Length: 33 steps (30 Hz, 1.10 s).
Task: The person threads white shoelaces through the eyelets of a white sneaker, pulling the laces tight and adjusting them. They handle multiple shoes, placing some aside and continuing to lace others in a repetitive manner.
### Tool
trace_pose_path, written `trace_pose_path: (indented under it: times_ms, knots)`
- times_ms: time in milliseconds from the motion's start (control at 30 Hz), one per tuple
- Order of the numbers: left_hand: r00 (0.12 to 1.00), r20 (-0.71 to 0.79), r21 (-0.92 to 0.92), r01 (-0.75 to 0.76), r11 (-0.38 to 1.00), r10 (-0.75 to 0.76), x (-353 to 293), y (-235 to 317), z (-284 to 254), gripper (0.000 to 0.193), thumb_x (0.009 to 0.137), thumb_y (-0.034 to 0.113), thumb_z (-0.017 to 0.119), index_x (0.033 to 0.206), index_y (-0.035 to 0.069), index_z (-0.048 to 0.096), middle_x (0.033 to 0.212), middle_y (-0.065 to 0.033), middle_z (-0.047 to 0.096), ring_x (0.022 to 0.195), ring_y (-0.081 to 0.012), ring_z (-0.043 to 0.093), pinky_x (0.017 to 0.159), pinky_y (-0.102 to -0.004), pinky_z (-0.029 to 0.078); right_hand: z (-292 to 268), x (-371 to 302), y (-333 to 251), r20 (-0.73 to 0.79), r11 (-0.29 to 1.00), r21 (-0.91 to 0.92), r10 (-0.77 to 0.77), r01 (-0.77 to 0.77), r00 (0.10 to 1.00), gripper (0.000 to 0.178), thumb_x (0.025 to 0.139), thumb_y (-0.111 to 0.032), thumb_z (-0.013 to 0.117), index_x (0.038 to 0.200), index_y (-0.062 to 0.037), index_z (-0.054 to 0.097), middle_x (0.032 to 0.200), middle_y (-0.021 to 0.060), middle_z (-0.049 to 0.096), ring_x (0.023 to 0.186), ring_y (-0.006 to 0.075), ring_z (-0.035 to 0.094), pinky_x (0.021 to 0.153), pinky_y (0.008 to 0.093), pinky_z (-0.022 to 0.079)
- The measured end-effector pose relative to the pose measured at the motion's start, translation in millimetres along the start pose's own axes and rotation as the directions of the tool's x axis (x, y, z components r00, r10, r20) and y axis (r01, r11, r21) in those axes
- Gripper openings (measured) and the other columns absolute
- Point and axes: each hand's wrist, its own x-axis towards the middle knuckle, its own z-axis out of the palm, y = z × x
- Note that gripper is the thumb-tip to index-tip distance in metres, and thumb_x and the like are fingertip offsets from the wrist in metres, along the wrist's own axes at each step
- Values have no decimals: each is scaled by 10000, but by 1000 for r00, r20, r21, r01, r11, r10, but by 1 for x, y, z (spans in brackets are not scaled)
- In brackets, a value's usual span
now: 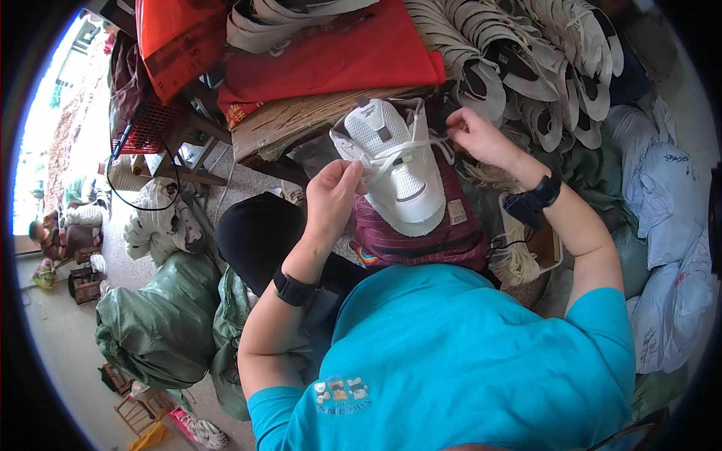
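Note:
A white shoe upper [413,201] with perforated panels rests over my lap on a maroon striped cloth [459,246], its toe toward me. A white shoelace [392,158] crosses its front, partly threaded. My left hand [331,201] is closed at the upper's left edge, thumb and forefinger pinching the lace. To the right of the upper, my right hand [481,140] is closed too, with its fingertips pinched at the lace's other side. The fingers partly hide the lace there. Each wrist wears a black band.
Beyond the upper stands a wooden bench [289,135] with a red cloth [331,64]. Stacked shoe uppers [519,68] pile up at the far right. A bundle of laces [515,252] lies by my right forearm. Green sacks [162,323] and white sacks [665,203] flank me.

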Motion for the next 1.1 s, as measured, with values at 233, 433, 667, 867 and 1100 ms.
trace_pose_path:
  times_ms: [233, 433, 667, 867, 1100]
  knots:
    - [1000, -20, 19, -12, 1000, 12, 2, 2, 1, 250, 984, 192, 594, 841, -6, 651, 741, 8, 636, 643, -39, 532, 565, -205, 411, -26, -14, -40, 127, 933, 360, -65, 15, 990, 349, 979, -67, 472, 1311, 21, 531, 975, 70, 647, 853, 136, 675, 778, 260, 531]
    - [941, -56, 533, -254, 807, 333, 13, -2, 6, 211, 921, 163, 629, 797, -8, 631, 731, -120, 652, 653, -246, 635, 628, -329, 493, -10, -24, -70, 176, 923, 381, -133, 57, 975, 167, 985, -29, 506, 1125, 5, 591, 891, 50, 641, 765, 112, 667, 716, 229, 527]
    - [899, 33, 683, -339, 646, 437, 12, 13, 2, 200, 909, 187, 631, 813, 11, 640, 762, -154, 612, 739, -349, 635, 656, -419, 500, 6, -17, -64, 91, 936, 311, -203, 166, 975, 27, 957, -39, 584, 966, -14, 586, 830, 10, 621, 710, 60, 602, 637, 221, 513]
    - [886, 165, 745, -400, 534, 433, 12, 29, -6, 200, 896, 212, 647, 816, 29, 634, 779, -129, 606, 716, -352, 618, 656, -438, 501, 7, -17, -82, 4, 899, -132, -421, 418, 907, 57, 885, -29, 614, 921, -30, 570, 742, 74, 605, 642, 164, 600, 599, 319, 502]
    - [797, 360, 699, -574, 426, 485, 19, 60, -22, 293, 759, 84, 745, 1008, 61, 593, 1103, -122, 518, 1010, -339, 577, 825, -419, 512, 18, -17, -81, 144, 789, -354, -484, 502, 863, 160, 885, -29, 575, 1029, -40, 507, 789, 181, 648, 753, 393, 650, 636, 457, 512]
